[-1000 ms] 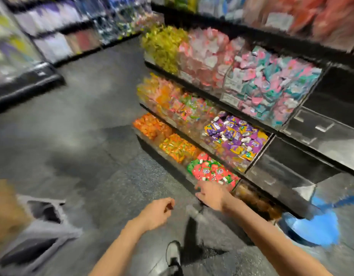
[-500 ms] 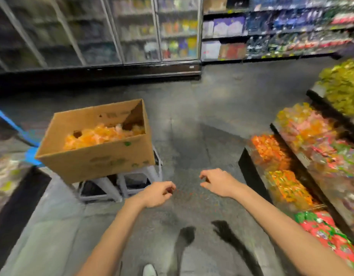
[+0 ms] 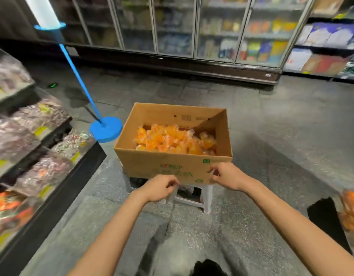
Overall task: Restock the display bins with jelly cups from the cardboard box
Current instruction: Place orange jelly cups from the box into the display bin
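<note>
Probably light, slippery jelly cups (image 3: 172,140) in cardboard box (image 3: 168,170); scoop handfuls; left hand (image 3: 159,188), right hand (image 3: 226,176) loosely curled, empty.

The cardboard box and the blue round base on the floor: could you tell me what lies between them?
Nothing; the head view shows only bare grey floor between the cardboard box and the blue base.

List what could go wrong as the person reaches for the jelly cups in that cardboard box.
The cardboard box sits on a small white stool and overhangs it, so a push on the near wall might tip it. The left hand and right hand are both empty and low beside that wall. The jelly cups lie loosely heaped, so a big scoop could spill some onto the floor.
</note>
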Available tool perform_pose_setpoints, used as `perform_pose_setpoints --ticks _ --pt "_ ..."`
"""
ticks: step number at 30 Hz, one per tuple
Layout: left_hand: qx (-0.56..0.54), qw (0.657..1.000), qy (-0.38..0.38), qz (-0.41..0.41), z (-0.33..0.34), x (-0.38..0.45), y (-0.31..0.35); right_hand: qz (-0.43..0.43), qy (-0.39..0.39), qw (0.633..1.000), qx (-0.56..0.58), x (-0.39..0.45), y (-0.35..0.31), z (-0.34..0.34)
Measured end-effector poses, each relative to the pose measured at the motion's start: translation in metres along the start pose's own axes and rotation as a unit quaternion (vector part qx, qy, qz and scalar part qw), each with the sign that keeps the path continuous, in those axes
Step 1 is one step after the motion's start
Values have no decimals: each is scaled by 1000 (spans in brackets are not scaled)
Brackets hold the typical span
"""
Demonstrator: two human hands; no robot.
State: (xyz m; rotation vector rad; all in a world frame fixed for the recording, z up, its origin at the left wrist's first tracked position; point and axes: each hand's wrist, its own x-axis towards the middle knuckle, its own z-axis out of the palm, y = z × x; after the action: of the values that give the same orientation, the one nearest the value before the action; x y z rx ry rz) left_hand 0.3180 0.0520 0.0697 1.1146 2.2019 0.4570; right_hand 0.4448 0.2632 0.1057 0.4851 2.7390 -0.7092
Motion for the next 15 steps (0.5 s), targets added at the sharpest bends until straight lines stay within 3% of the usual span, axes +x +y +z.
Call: perform_pose_setpoints --ticks 5,12,15 --pt "-27 994 72 -80 -29 46 -70 -12 -20 1000 -2 100 -11 2" --pt "-107 973 140 -153 -73 142 -159 -41 -127 991 -14 264 -7 11" --pt "-165 964 119 -170 -79 175 -189 -14 -156 988 0 320 -9 14"
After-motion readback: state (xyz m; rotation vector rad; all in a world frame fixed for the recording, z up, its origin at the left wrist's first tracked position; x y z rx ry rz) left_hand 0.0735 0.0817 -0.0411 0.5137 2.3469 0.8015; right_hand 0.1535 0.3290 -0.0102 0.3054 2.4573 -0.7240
